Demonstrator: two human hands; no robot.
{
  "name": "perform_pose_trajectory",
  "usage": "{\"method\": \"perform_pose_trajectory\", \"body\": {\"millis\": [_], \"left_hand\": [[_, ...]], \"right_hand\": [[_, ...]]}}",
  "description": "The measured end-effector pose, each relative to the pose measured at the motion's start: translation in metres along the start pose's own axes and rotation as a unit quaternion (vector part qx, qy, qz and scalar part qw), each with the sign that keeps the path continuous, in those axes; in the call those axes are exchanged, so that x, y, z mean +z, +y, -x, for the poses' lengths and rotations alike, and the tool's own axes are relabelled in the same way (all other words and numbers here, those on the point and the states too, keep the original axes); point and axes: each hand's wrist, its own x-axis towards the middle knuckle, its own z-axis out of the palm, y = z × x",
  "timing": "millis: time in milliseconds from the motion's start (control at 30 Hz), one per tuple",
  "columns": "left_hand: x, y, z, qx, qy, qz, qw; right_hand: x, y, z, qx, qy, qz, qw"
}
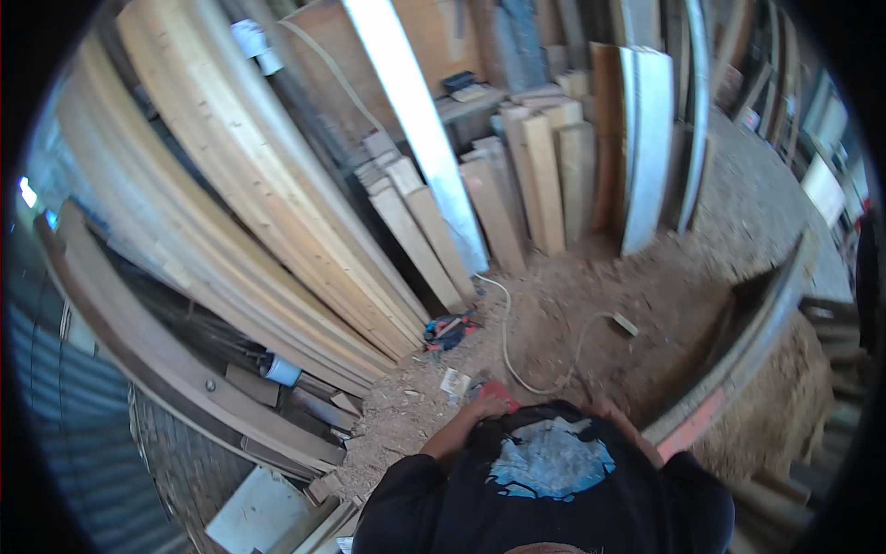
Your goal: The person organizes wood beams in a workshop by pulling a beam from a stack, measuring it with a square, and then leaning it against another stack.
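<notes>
My left hand (487,407) is low in the middle of the view, closed against a red-and-grey tool (498,394) whose exact kind I cannot make out. My right hand (604,406) reaches forward just right of it, by the sawdust-covered ground. Its fingers are blurred and partly hidden, and whether it holds anything does not show. A white cord (509,346) loops over the ground ahead of both hands, and a small pale block (626,323) is at one end. Further left lies a red-and-blue tool (448,331) at the foot of the boards.
Long wooden boards (249,175) lean at the left. Shorter planks (544,185) and a white panel (420,129) stand along the back. To the right, a long curved beam (748,351) borders the dirt. A white bucket (281,370) sits among offcuts at left.
</notes>
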Motion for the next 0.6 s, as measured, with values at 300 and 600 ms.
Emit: {"method": "perform_pose_trajectory", "body": {"millis": [300, 600], "left_hand": [[0.017, -0.137, 0.035, -0.221, -0.114, 0.309, 0.918], [-0.086, -0.225, 0.043, -0.188, -0.121, 0.186, 0.957]], "right_hand": [[0.06, 0.009, -0.107, -0.147, -0.145, 0.351, 0.914], [0.09, 0.004, -0.179, -0.475, 0.205, 0.128, 0.846]]}}
